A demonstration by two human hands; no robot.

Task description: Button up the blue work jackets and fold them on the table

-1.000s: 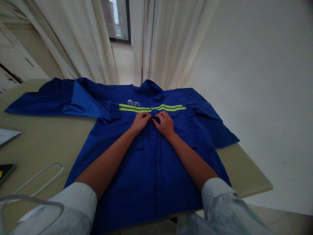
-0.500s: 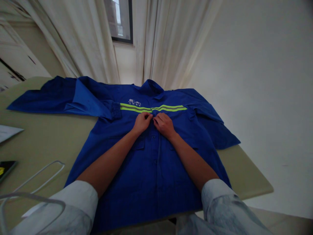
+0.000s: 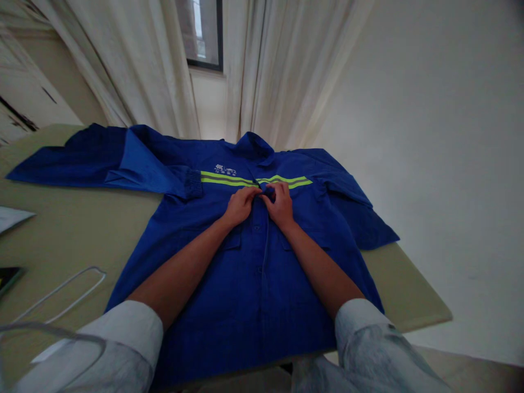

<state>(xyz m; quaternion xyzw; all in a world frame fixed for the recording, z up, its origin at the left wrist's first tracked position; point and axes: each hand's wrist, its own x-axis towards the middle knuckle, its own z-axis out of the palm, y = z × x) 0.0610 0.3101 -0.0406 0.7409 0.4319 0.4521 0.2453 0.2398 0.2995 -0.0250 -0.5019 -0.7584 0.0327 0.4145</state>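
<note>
A blue work jacket (image 3: 204, 295) lies spread front side up, its collar at the far end and a yellow-green reflective stripe (image 3: 221, 178) across the chest. My left hand (image 3: 241, 204) pinches the front edge just below the stripe, left of the centre line. Close beside it, my right hand (image 3: 280, 204) grips the other side of the front placket, lifting a fold between thumb and fingers. Whatever small button lies between the fingertips is hidden. Below the hands, buttons (image 3: 259, 269) show along the placket. The left sleeve in view is folded with its elastic cuff (image 3: 194, 184) on the chest.
The jacket rests on a greenish table (image 3: 82, 229). On the left are a white cable (image 3: 69, 286), a dark phone-like object (image 3: 9, 278) and a white sheet (image 3: 14, 218). Pale curtains (image 3: 147, 71) hang beyond the far edge, and a white wall (image 3: 442, 136) stands to the right.
My right hand has turned upward and raised the placket's edge into a fold. My left fingers have shifted slightly right along the front edge.
</note>
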